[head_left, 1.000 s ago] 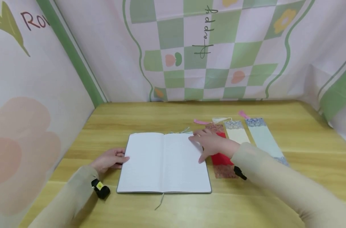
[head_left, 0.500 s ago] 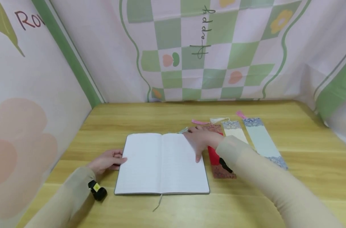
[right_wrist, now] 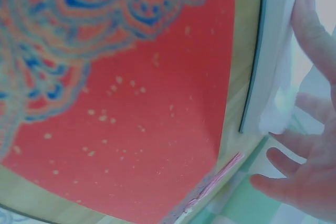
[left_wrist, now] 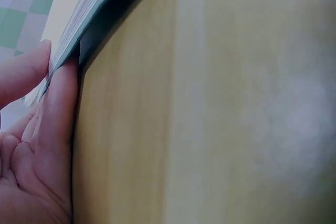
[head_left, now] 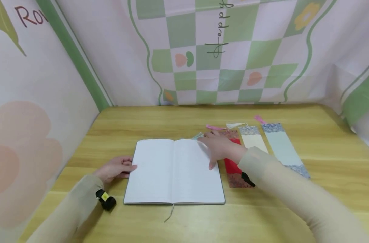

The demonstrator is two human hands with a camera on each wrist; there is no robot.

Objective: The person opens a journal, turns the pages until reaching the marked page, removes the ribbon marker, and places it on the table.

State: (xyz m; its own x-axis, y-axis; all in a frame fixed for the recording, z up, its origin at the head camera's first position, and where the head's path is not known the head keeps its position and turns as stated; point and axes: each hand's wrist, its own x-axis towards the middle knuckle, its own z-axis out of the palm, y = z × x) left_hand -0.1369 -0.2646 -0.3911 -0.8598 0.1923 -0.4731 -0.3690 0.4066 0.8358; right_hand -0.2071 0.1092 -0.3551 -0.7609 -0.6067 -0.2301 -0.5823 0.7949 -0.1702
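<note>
An open notebook (head_left: 154, 175) with lined pages and a dark cover lies flat on the wooden table. My left hand (head_left: 115, 167) pinches its left edge; the left wrist view has the thumb on the pages and a finger (left_wrist: 60, 108) beneath the cover. Over the top right corner of the right page rests my right hand (head_left: 218, 148), its thumb lower down on that page. The fingers (right_wrist: 281, 182) of the right hand are spread in the right wrist view. Just right of the notebook is a red bookmark (head_left: 232, 167) with patterned ends, partly covered by the right wrist.
A cream bookmark (head_left: 252, 139) and a pale blue bookmark (head_left: 283, 145) lie farther right. A light tassel (head_left: 198, 135) pokes out behind the notebook's top edge. The notebook's ribbon (head_left: 170, 215) trails toward the front. Printed curtains (head_left: 215, 77) hang behind the table.
My right hand has shifted slightly left, farther over the right page's top corner, its thumb moving onto the page. The left hand keeps its hold on the left edge.
</note>
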